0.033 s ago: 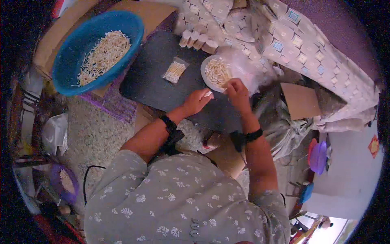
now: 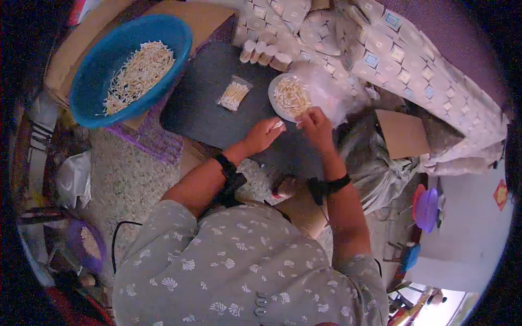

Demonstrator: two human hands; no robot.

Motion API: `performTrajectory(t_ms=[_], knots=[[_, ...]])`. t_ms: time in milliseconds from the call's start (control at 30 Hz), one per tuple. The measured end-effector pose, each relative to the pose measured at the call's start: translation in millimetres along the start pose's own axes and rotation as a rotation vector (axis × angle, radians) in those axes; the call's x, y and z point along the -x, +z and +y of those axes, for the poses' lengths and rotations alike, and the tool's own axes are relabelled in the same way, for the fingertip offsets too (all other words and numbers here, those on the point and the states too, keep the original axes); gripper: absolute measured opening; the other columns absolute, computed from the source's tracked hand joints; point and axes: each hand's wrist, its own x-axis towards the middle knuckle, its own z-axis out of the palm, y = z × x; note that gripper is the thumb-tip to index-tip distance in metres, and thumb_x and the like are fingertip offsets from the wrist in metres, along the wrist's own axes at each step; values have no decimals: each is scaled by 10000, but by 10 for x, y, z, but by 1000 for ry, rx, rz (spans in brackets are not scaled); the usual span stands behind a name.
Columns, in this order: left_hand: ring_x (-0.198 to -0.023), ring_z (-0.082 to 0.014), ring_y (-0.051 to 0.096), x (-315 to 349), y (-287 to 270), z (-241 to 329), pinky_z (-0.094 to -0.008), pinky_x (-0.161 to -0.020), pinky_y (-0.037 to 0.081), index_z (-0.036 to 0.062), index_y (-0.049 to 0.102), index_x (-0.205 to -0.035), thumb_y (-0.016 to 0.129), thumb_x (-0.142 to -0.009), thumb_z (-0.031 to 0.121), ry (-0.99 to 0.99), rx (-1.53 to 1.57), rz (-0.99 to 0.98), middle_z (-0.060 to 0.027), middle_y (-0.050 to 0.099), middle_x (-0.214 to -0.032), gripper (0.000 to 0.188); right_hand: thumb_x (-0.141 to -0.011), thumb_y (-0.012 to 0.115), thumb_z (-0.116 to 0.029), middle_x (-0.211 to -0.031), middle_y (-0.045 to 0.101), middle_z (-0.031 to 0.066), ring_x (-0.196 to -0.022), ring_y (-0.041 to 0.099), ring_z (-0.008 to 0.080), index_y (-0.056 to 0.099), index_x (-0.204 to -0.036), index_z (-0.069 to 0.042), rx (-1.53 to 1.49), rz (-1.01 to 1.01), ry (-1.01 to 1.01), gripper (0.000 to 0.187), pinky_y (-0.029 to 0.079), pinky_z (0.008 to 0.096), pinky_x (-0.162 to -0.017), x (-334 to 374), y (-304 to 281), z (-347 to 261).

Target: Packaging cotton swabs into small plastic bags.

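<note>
My left hand (image 2: 262,136) is closed around a small bunch of cotton swabs (image 2: 278,125), whose white tips stick out by the thumb. To its right, my right hand (image 2: 317,126) is pinched shut at the near rim of a white bowl (image 2: 273,99). A whitish tip shows at its fingertips, seemingly a cotton swab, though small and blurred. Loose cotton swabs (image 2: 292,96) fill the bowl. Left of the bowl, a clear bag packed with cotton swabs (image 2: 235,96) lies on the dark board (image 2: 198,98).
Several filled packs of swabs (image 2: 265,54) stand in a row at the board's far edge. A big blue basin (image 2: 81,103) of loose swabs is at the far left. Crumpled clear plastic (image 2: 329,95) lies right of the bowl, near a cardboard piece (image 2: 402,134) and patterned cloth (image 2: 402,54).
My right hand has drawn back slightly from the bowl's rim toward me. My left hand stays almost where it was, still holding the swabs.
</note>
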Motion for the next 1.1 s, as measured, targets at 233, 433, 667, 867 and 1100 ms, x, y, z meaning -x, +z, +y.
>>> performTrajectory(t_ms=[233,433,667,867,1100], knots=[[-874,-179,609,-21,-14,-53,-324,-795,470,24,589,-981,505,-941,213,-214,10,-73,-78,647,-913,210,-938,514,-159,-859,643,41,-700,611,101,492,-966,-56,-262,-50,115,109,496,238,-555,451,390,339],[-877,-171,615,-29,-59,84,-315,-802,479,32,608,-1002,527,-929,210,-156,-78,-71,-74,656,-934,209,-915,543,-161,-792,639,73,-681,623,148,519,-974,-61,-197,-7,52,118,507,293,-599,520,548,467],[-827,-177,625,-28,-53,158,-327,-761,492,40,620,-991,586,-892,228,-178,-96,-116,-83,663,-896,215,-880,591,-148,-815,643,78,-717,628,185,554,-938,-63,-50,79,-52,109,492,307,-625,539,587,447],[-802,-173,622,-33,-54,109,-322,-752,492,33,617,-955,597,-884,244,-171,-257,-133,-79,661,-876,224,-859,609,-218,-909,641,142,-825,630,337,577,-974,-74,116,73,-43,187,499,399,-705,571,569,378],[-828,-170,631,-47,-58,119,-312,-761,491,24,624,-955,569,-904,244,-187,-103,-67,-85,670,-901,232,-851,599,-191,-939,629,150,-869,618,333,600,-952,-65,113,102,-127,162,489,405,-744,558,607,424]])
